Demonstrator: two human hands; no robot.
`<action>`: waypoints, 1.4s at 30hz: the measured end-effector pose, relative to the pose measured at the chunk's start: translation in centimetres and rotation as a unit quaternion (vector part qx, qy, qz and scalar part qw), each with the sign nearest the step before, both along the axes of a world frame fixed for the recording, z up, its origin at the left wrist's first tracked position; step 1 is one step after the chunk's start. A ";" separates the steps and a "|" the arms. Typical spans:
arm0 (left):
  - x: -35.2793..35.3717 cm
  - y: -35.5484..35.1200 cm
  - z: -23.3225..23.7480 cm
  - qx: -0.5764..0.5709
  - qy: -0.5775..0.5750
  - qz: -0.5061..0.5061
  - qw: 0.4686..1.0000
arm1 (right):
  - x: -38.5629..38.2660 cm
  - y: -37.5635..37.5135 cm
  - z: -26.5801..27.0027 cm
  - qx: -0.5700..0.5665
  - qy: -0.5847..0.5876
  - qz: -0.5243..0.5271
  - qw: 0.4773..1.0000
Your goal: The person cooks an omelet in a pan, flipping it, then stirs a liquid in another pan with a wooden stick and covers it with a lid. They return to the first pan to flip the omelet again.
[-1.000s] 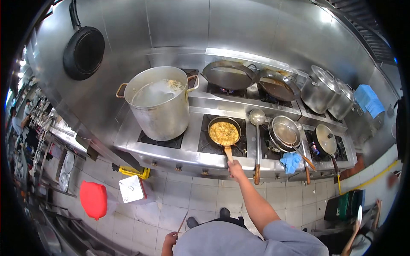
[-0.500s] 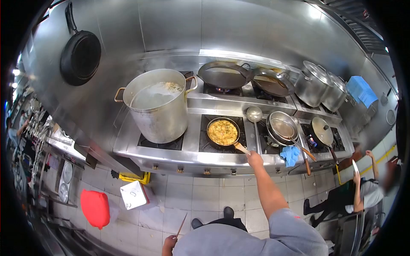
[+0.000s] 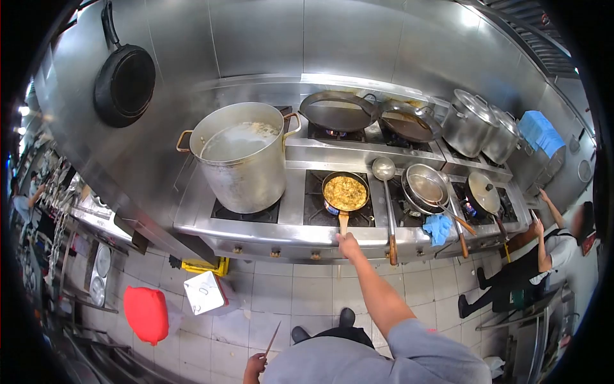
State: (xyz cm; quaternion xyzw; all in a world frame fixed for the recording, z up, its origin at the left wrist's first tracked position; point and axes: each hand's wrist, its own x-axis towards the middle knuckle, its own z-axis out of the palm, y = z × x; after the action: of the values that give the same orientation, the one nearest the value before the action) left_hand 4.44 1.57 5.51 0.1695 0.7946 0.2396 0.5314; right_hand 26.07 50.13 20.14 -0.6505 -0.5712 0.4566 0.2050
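Observation:
My right hand [image 3: 348,247] is closed around the wooden handle of a small frying pan [image 3: 344,224] on the front burner. A yellow, browned egg mixture like an omelette [image 3: 345,192] fills the pan, and blue flame shows at its lower left edge. Low at my side, my left hand [image 3: 256,365] grips a thin brown stick-like utensil [image 3: 274,336], pointing up; its exact kind cannot be made out. Right of the pan lies a long-handled ladle [image 3: 384,169].
A big steaming stockpot [image 3: 240,185] stands left of the pan. Two wide pans [image 3: 339,114] sit on the rear burners. Strainers [image 3: 427,184], a blue cloth [image 3: 437,229] and a lidded pan [image 3: 483,193] are to the right. Another person [image 3: 543,253] stands at far right; a red stool [image 3: 146,313] is on the floor.
My right hand has swung left with the handle, which now points almost straight toward me. The frying pan sits slightly farther right and back. The person at right has shifted and moved their arms.

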 end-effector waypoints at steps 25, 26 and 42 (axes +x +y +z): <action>1.7 7.7 -1.2 -0.006 -0.051 -0.061 0.997 | 25.6 -18.8 -14.3 -0.264 -0.091 0.154 0.948; 2.5 8.2 -0.9 -0.006 -0.048 -0.074 0.996 | 26.6 -17.9 -14.2 -0.246 -0.097 0.148 0.953; 19.8 11.9 0.4 0.093 0.105 -0.354 0.925 | 45.0 -35.4 -21.9 -0.214 -0.168 0.263 0.926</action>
State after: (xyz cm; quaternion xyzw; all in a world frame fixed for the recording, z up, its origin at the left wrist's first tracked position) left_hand 24.24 13.51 5.96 0.5126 0.7083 0.0902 0.4769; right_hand 71.05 14.73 -1.72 -0.5723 -0.6366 0.4897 -0.1658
